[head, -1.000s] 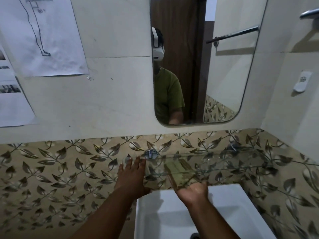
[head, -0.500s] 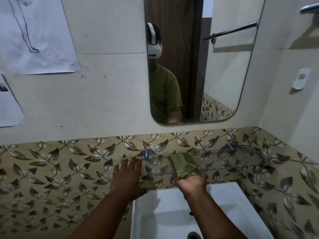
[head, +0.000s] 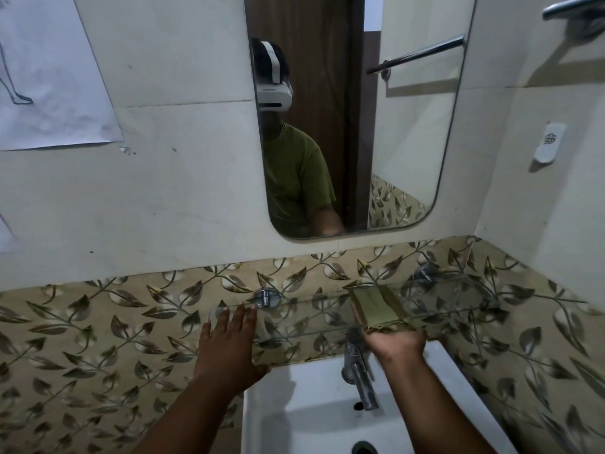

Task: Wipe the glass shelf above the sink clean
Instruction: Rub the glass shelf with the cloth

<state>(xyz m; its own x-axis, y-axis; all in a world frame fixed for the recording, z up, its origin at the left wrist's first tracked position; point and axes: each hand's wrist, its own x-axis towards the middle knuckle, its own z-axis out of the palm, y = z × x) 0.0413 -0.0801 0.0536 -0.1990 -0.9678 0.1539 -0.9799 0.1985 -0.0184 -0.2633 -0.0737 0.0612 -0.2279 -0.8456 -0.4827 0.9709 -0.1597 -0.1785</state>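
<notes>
Wiping underway: cloth [head: 378, 308] pressed mid-shelf [head: 451, 298] by right hand [head: 396, 342], fingers hidden; left hand [head: 229, 342] flat, fingers spread; right stretch judged unwiped.

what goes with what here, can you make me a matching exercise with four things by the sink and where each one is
Things:
1. cloth
2. left hand
3. tap
4. mirror

Places:
A. on the wall above the leaf tiles
B. flat against the left end of the glass shelf
C. over the white sink, below the shelf
D. lying on the shelf, at the right hand

Pairs: 1-D, 2-B, 3-C, 4-A
</notes>
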